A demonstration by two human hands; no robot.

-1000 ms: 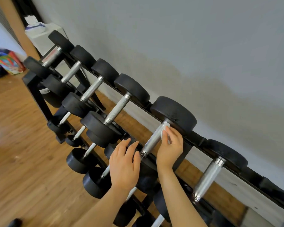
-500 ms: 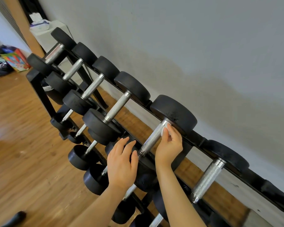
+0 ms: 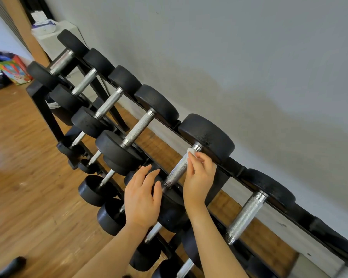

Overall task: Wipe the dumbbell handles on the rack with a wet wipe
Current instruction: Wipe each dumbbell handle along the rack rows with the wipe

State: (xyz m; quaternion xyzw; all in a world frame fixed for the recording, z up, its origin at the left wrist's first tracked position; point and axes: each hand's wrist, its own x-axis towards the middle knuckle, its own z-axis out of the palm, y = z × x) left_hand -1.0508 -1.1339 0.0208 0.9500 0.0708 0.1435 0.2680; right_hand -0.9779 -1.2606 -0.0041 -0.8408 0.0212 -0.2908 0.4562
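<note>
On the top rail of the rack (image 3: pixel 232 167), a wet wipe (image 3: pixel 191 153) meets a dumbbell handle (image 3: pixel 179 167).

Right hand (image 3: pixel 199 177) curls its fingers round the white wet wipe and presses it on the upper end of the knurled steel handle, just below the black far weight (image 3: pixel 207 135) at 1 o'clock from the hand. Left hand (image 3: pixel 142 199), at 9 o'clock from the right one, is released, fingers straight and spread, lying over the near black weight of the same dumbbell; whether it rests on it I cannot tell. More dumbbells line the rail toward 10 o'clock, and another handle (image 3: pixel 245 215) sits at 4 o'clock. Smaller dumbbells fill the lower tier. Wooden floor (image 3: pixel 28 197) lies at 8 o'clock, the grey wall (image 3: pixel 249 57) at 1 o'clock.
</note>
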